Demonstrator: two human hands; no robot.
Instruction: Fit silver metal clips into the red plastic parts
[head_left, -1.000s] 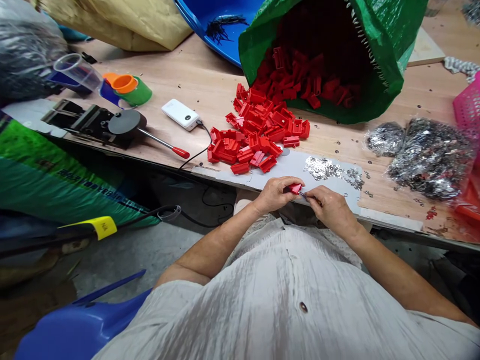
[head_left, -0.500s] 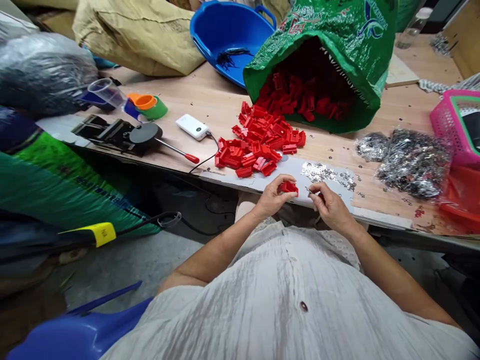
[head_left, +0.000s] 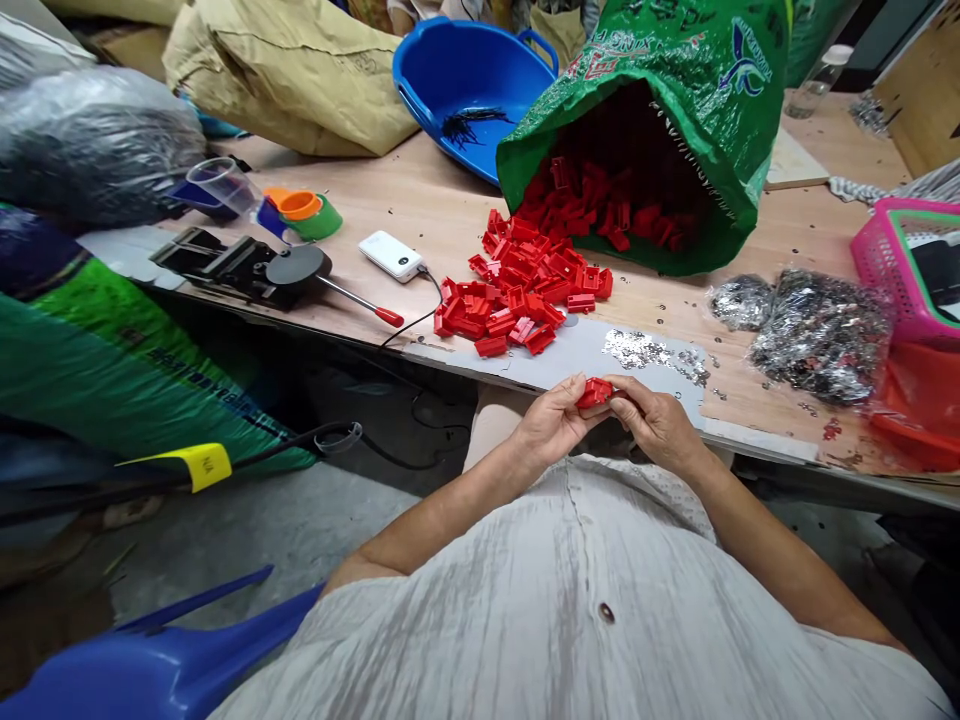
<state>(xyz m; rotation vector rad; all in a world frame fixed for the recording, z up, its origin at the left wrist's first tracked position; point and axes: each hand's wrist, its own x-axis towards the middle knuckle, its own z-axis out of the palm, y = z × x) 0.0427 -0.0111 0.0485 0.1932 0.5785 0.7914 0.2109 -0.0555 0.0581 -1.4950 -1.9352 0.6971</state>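
In front of my belly, at the table's front edge, my left hand (head_left: 559, 415) is closed around a small red plastic housing (head_left: 595, 392). My right hand (head_left: 651, 420) is pinched at the housing's right end, with thumb and forefinger touching it. The small metal piece seen between these fingertips before is mostly hidden now. Just beyond my hands lies a pile of the same red plastic housings (head_left: 517, 280). To its right, thin shiny metal pieces (head_left: 637, 348) are spread on a grey sheet (head_left: 585, 345).
A green woven sack (head_left: 675, 60) spills red housings at the back. Behind stands a blue basin (head_left: 442, 70). Leftward are a white power bank (head_left: 391, 256) and a black lever tool (head_left: 292, 268). Bagged metal parts (head_left: 821, 335) and a pink basket (head_left: 900, 265) sit right.
My hands have come together: my right hand has brought the small metal piece to the red housing's right end. My left hand has moved slightly right and turned the housing.
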